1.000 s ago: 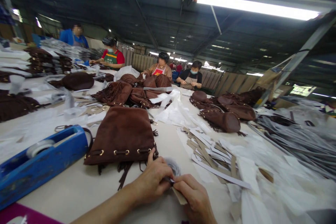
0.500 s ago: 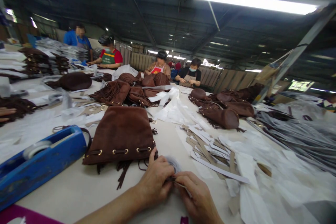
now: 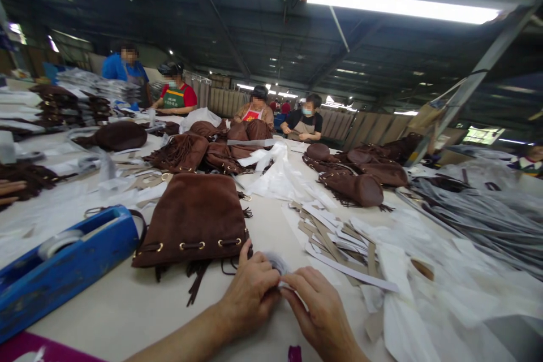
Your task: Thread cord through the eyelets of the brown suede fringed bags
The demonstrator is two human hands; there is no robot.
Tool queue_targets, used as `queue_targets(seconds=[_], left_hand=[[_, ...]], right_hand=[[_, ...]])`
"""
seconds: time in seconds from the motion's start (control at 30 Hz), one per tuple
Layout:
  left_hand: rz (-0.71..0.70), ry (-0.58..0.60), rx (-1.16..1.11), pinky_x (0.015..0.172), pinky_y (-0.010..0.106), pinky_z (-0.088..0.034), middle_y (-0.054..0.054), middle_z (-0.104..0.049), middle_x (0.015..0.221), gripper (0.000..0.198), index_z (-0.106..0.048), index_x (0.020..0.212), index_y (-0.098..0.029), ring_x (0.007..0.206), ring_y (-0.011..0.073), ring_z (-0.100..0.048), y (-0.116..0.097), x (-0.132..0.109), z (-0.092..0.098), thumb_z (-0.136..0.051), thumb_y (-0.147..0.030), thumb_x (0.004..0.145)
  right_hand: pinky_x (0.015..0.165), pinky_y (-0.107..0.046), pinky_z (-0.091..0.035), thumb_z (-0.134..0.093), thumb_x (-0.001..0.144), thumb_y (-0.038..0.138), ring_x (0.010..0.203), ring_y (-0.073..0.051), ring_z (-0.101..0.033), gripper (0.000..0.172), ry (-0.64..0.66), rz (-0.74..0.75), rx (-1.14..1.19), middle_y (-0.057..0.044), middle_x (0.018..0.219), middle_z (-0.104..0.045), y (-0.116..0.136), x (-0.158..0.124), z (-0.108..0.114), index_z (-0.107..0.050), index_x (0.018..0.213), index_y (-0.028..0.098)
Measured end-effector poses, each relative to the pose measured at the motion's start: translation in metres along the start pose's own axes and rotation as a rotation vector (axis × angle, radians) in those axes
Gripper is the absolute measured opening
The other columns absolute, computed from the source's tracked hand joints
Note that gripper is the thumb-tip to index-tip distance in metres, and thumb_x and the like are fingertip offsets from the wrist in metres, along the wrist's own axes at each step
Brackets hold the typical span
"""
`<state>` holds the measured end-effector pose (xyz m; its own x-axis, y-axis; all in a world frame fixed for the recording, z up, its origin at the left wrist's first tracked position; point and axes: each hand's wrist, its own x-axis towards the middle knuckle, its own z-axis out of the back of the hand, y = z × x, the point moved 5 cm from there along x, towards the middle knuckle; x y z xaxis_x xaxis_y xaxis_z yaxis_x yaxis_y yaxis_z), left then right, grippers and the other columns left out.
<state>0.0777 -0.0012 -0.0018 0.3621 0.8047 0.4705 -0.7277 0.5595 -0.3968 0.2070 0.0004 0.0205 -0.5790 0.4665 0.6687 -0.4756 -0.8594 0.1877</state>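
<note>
A blue tape dispenser [image 3: 63, 263] sits left; paper strips [image 3: 335, 237] (white and tan) lie scattered right.

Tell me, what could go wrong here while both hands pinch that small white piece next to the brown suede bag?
1. The small white piece is pinched only at the fingertips of the left hand and right hand; it might slip and get lost among the paper strips close by.
2. The dangling cords of the brown bag lie right beside the left hand and could snag or get dragged along.
</note>
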Motion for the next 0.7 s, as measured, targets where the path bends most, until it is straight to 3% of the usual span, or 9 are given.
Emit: queue_targets(seconds=[0.3, 0.43, 0.53, 0.63, 0.7], left_hand=[[0.02, 0.006, -0.012, 0.11, 0.055, -0.009, -0.003, -0.055, 0.07, 0.014, -0.051, 0.069, -0.02, 0.084, 0.0171, -0.052, -0.003, 0.003, 0.002, -0.053, -0.013, 0.08], [0.045, 0.012, -0.038, 0.11, 0.053, -0.01, -0.004, -0.055, 0.069, 0.014, -0.052, 0.071, -0.021, 0.084, 0.0164, -0.052, -0.003, 0.003, 0.001, -0.054, -0.01, 0.079], [0.05, 0.01, -0.064, 0.11, 0.053, -0.009, -0.005, -0.056, 0.069, 0.014, -0.052, 0.07, -0.02, 0.084, 0.0159, -0.053, -0.004, 0.004, 0.002, -0.053, -0.009, 0.079], [0.048, 0.003, -0.058, 0.109, 0.052, -0.01, -0.004, -0.057, 0.069, 0.016, -0.051, 0.068, -0.019, 0.082, 0.0156, -0.053, -0.004, 0.005, 0.002, -0.052, -0.009, 0.08], [0.034, 0.016, -0.041, 0.109, 0.053, -0.01, -0.004, -0.056, 0.068, 0.017, -0.049, 0.066, -0.019, 0.081, 0.0155, -0.053, -0.005, 0.005, 0.001, -0.051, -0.009, 0.08]], right_hand=[[0.062, -0.031, -0.033, -0.042, 0.094, 0.017, 0.068, -0.018, -0.049, 0.022, -0.003, -0.013, -0.055, -0.002, 0.072, -0.056, 0.001, 0.004, -0.003, -0.054, 0.075, 0.022], [0.06, -0.032, -0.029, -0.04, 0.091, 0.013, 0.064, -0.019, -0.044, 0.024, -0.063, -0.029, -0.165, -0.002, 0.068, -0.053, 0.0, 0.003, -0.011, -0.048, 0.07, 0.022], [0.062, -0.032, -0.031, -0.04, 0.09, 0.013, 0.066, -0.019, -0.045, 0.023, -0.117, -0.069, -0.109, -0.002, 0.068, -0.053, -0.002, 0.001, -0.02, -0.049, 0.07, 0.021], [0.062, -0.029, -0.038, -0.04, 0.092, 0.02, 0.067, -0.017, -0.05, 0.02, -0.186, -0.268, 0.168, -0.001, 0.07, -0.054, -0.015, 0.002, -0.018, -0.051, 0.075, 0.021], [0.06, -0.028, -0.041, -0.04, 0.095, 0.026, 0.065, -0.016, -0.051, 0.019, -0.304, -0.445, 0.322, 0.001, 0.07, -0.054, -0.03, 0.002, -0.002, -0.051, 0.08, 0.021]])
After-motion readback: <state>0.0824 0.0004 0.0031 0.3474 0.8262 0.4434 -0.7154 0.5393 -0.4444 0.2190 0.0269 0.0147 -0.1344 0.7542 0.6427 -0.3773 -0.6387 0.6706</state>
